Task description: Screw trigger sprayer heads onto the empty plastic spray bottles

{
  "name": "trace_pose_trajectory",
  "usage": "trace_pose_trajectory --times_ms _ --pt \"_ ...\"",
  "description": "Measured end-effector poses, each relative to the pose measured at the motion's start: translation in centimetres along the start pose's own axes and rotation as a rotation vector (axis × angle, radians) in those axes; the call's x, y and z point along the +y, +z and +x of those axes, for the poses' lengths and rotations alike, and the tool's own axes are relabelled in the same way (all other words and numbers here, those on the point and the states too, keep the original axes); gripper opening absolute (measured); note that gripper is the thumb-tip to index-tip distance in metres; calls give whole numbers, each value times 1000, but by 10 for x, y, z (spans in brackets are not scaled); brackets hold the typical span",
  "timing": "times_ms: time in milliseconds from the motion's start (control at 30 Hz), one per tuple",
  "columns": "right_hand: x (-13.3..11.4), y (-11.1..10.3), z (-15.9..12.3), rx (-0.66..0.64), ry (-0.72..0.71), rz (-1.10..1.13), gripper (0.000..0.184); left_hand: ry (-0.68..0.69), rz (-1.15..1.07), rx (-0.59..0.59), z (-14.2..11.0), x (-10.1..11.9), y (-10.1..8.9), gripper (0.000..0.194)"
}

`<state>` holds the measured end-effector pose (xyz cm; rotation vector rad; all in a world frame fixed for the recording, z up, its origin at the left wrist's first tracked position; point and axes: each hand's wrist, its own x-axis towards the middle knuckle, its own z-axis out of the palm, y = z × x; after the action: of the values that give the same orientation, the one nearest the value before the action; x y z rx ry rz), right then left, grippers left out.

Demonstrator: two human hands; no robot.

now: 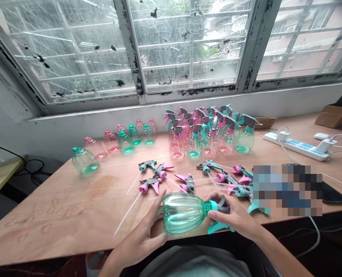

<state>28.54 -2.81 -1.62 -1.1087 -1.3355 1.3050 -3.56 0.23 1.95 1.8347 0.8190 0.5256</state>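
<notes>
A translucent green spray bottle [184, 213] lies sideways between my hands, just above the table's front edge. Its bottom end rests in my left hand [143, 234], thumb on the near side and fingers on the far side. My right hand [240, 215] grips the turquoise collar of the trigger spray head [223, 206] at the bottle's neck; the turquoise trigger points towards me. Just beyond, several loose spray heads with white tubes lie scattered, among them a pink-and-grey one [148, 185] and a turquoise-and-grey one [208, 167].
Open-necked bottles, such as a green one [86, 161], stand at the back left. Several bottles with spray heads, including a pink one [177, 148], crowd the back middle. To the right are a power strip [298, 146], a cardboard box [334, 116] and a blurred-out patch.
</notes>
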Motion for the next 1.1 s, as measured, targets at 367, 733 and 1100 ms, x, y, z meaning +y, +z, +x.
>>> trace_pose_trajectory --times_ms 367,733,1100 --pt "4 -3 2 -4 -27 -38 40 -48 62 4 3 10 -2 96" --pt "0 -1 2 20 -18 -80 42 1 -27 0 1 6 0 100" --pt "1 -2 1 4 -4 -49 42 -7 104 27 1 8 -2 97"
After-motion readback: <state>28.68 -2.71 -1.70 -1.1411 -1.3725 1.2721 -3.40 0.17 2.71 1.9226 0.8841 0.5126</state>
